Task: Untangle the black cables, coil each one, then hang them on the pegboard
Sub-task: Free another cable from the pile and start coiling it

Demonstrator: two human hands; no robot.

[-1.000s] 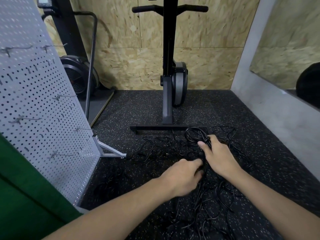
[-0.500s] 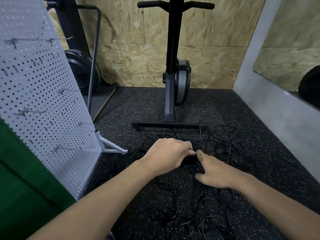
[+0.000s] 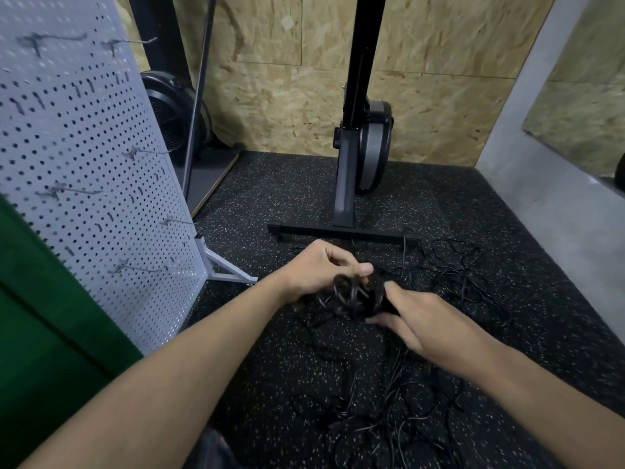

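1. The left hand (image 3: pixel 318 269) is clenched on a small dark bundle (image 3: pixel 353 297) of cable, its thumb pressing on the top. The right hand (image 3: pixel 417 321) pinches the same bundle from the right, between thumb and fingers (image 3: pixel 382 321). The bundle hangs just above the floor (image 3: pixel 270 198), between the two hands.
2. The rest of the black cables (image 3: pixel 449 275) lie loose on the floor, spread from the machine base (image 3: pixel 338 231) at the far side to the near edge of the view. Strands run from under the hands into that heap (which strand belongs to the bundle cannot be told).
3. The pegboard (image 3: pixel 84 164) stands at the left, well apart from the bundle, and its hooks (image 3: pixel 142 269) carry nothing.
4. Judged from this, the coiling of one cable is under way and nothing has been hung.
5. Risks:
   - Lifting the bundle while its tail is caught in the heap would likely tighten a knot or drag other cables along.
   - Loosening either grip could let the turns spring open.
   - A loop snagged under the machine base would resist a pull.
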